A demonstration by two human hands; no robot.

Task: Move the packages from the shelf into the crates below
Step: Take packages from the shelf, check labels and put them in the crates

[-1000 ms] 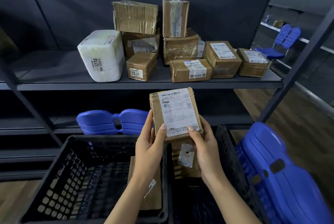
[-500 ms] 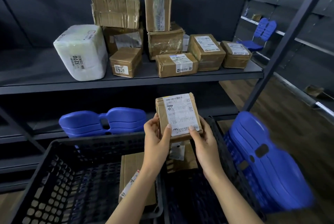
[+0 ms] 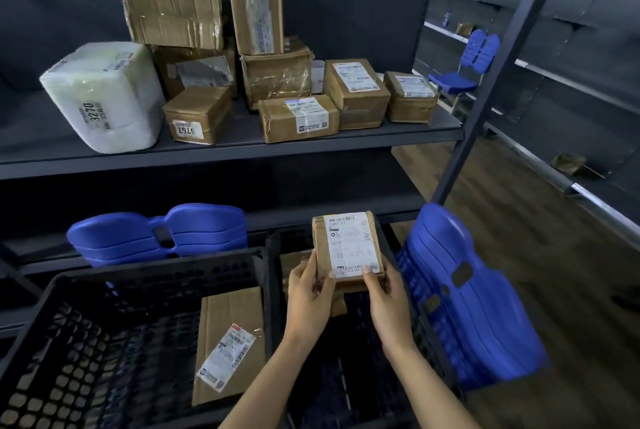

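Hands meet on a small brown package (image 3: 348, 245), held upright over the right crate (image 3: 346, 387) with its white label facing the camera. The left hand (image 3: 310, 293) grips the package's lower left edge, thumb laid on the front and the other fingers wrapped behind. The right hand (image 3: 388, 300) grips the lower right corner the same way, its thumb pressing the bottom of the label. Inside the right crate, directly beneath the held package, part of another brown parcel (image 3: 294, 260) shows, mostly hidden by the hands. Just beside the right crate, on its left, stands the left crate (image 3: 104, 342), where a flat cardboard package (image 3: 230, 321) with a slanted label lies against the wall nearest the right crate. Above and behind the right crate runs the shelf (image 3: 225, 155), which carries more packages: a white wrapped bundle (image 3: 104, 96) marked 3270 far to the left, a small stickered box (image 3: 197, 113) nearer, a stack of taped cartons (image 3: 173, 13) behind that, and three labelled boxes (image 3: 356, 92) almost straight above the right crate. A blue chair back (image 3: 467, 297) leans just to the right of the right crate, and a second blue chair back (image 3: 156, 234) lies up and to its left, behind the left crate.
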